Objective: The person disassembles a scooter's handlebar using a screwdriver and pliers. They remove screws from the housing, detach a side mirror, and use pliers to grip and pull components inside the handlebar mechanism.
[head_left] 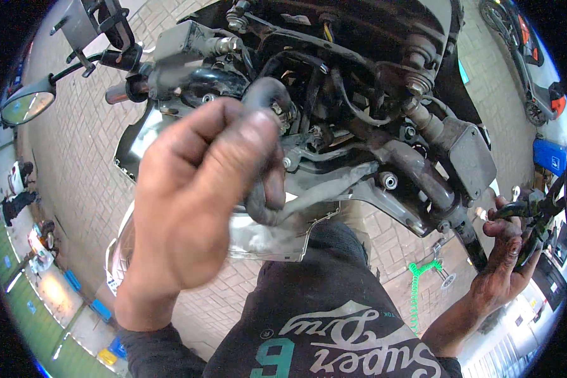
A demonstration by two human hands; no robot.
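My left hand [186,208] is closed in front of the stripped front end of a motorbike or scooter. A thick, dark grey sleeved cable [324,196] is pinched between its thumb and fingers; the cable's upper loop is smeared by motion. From the hand the cable curves down and back to the right, toward the handlebar [416,167]. At the far right my right hand [501,258] has its fingers curled round dark, looped parts [535,217] beside the handlebar's end. Whether these are cables or a lever I cannot make out.
A grey rectangular reservoir [472,160] sits on the right handlebar, a similar one [176,41] on the left. A round mirror [28,107] sticks out at left. A pale body panel [233,236] lies below. A green coiled hose [416,290] hangs over the paving [60,170].
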